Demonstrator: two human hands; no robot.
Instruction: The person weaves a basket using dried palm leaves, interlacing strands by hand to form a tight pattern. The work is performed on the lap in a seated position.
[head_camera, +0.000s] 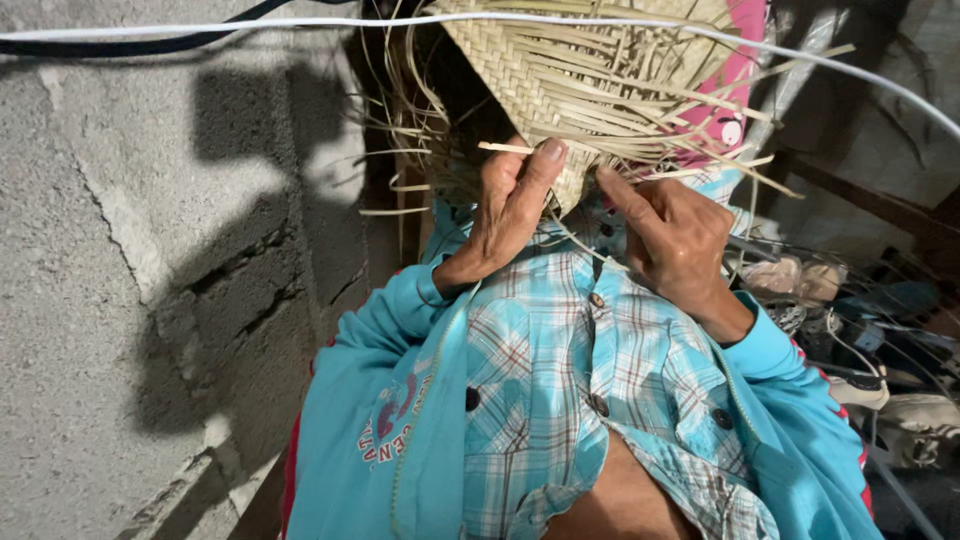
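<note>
- Weaving (590, 70) of pale straw strips sits at the top middle, held up over the person's lap; its left part is tightly plaited, its right part and edges trail loose strips.
- Block wall (120, 250), grey and rough, fills the left side, with a dark shadow across it.
- Jacket (400, 400), turquoise, lies open over a checked shirt (560, 370) with dark buttons.
- Pink cloth (735, 90) shows behind the weaving at the right.
- White cable (250, 25) runs across the top, in front of the weaving.
- Clutter (860, 330) of wire and pale scraps lies at the right, too dim to name.
- Left hand (510, 205) is closed on the weaving's lower tip, thumb pressing a strip (505, 148) that pokes out leftward.
- Right hand (675, 235) pinches narrowly at loose strips on the lower edge, forefinger stretched toward the left hand, just beside it.
</note>
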